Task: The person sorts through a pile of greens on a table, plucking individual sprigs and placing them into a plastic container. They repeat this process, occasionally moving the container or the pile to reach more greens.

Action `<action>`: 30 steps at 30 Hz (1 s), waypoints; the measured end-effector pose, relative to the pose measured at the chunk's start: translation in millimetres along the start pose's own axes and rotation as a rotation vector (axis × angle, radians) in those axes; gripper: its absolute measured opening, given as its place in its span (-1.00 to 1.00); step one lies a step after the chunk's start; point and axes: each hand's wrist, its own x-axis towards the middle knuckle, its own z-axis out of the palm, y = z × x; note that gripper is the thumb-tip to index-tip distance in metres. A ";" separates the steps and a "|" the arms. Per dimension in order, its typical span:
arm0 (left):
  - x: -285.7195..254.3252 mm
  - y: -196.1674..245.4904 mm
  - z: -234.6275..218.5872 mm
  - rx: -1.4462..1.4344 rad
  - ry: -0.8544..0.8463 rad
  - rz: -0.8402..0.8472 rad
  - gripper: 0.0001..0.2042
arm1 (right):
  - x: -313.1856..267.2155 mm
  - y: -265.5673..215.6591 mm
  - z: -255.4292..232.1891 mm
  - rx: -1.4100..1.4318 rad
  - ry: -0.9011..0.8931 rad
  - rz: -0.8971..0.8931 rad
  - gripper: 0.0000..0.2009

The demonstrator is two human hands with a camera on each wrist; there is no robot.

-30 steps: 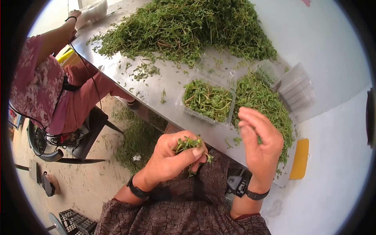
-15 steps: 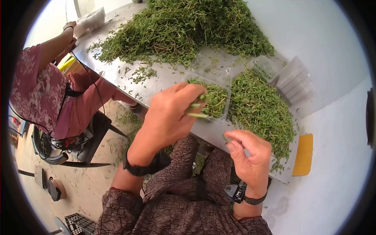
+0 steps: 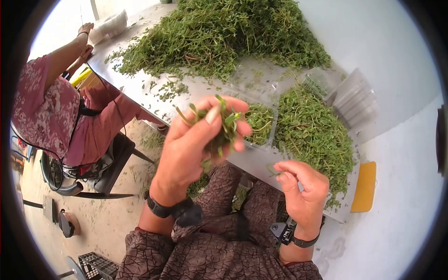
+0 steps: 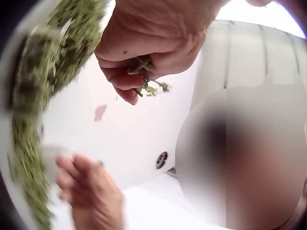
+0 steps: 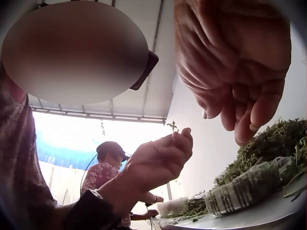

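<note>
My left hand (image 3: 186, 140), palm turned up in the head view, grips a small bunch of purslane (image 3: 226, 123) between thumb and curled fingers. Stems and leaves poke out past the fingertips. That bunch partly covers an open clear plastic box (image 3: 274, 126) of purslane at the table's edge. Lower and to the right hovers my right hand (image 3: 305, 193), its thumb and forefinger bent toward each other with a gap between. The right wrist view shows the same right hand (image 5: 240, 72) with loosely bent fingers and nothing visible in them.
A large heap of purslane (image 3: 224, 37) covers the back of the metal table (image 3: 135, 88). A smaller pile (image 3: 312, 135) lies right of the box, before stacked clear boxes (image 3: 354, 100). Another person (image 3: 51, 107) sits at left. A yellow board (image 3: 364, 186) stands by the wall.
My left hand rose from my lap toward the box and turned palm up, keeping hold of the purslane. My right hand came down from beside the box toward the table's front edge.
</note>
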 end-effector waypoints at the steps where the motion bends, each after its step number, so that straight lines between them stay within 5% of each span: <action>1: -2.0 -10.0 -2.6 -0.110 -0.096 0.016 -0.67 | -0.9 -2.0 0.6 0.028 0.013 0.009 -0.83; 10: -40.5 -46.7 19.6 -0.582 0.115 -0.215 -0.53 | -9.0 -32.5 -1.6 -0.004 0.067 -0.055 -0.68; 12: -42.4 -54.2 17.9 -0.653 0.036 -0.221 -0.54 | -10.0 -35.6 0.8 -0.011 0.062 -0.063 -0.66; 30: -52.6 -62.4 31.0 -0.588 0.005 -0.364 -0.39 | -21.0 -44.3 9.0 -0.273 -0.063 0.082 -0.51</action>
